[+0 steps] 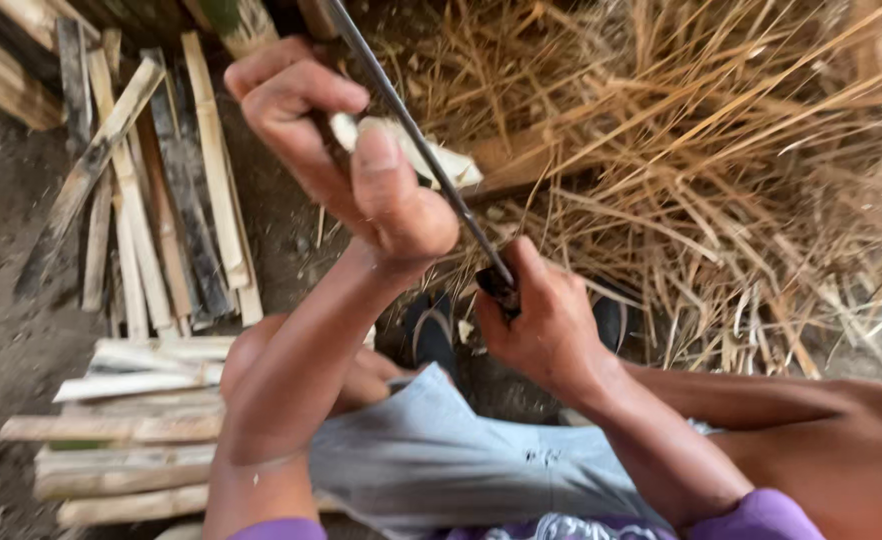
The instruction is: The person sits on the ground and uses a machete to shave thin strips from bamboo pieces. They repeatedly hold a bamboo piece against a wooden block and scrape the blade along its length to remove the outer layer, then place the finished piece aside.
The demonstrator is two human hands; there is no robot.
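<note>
Straw litters the ground; left hand (361,160) pinches a half-hidden pale strip (441,160), right hand (541,320) grips a blade (411,130)

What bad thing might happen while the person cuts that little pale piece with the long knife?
The blade runs right beside the left hand's thumb, so a slip might cut it. The pale piece is small and could pop loose. The right hand grips near the blade's base and might slide onto it.

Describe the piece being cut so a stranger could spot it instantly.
Look left of the dry straw heap, at the raised left hand. It pinches a pale bamboo sliver against a long dark blade; unlike the bamboo slats on the ground, it is short and held aloft.
</note>
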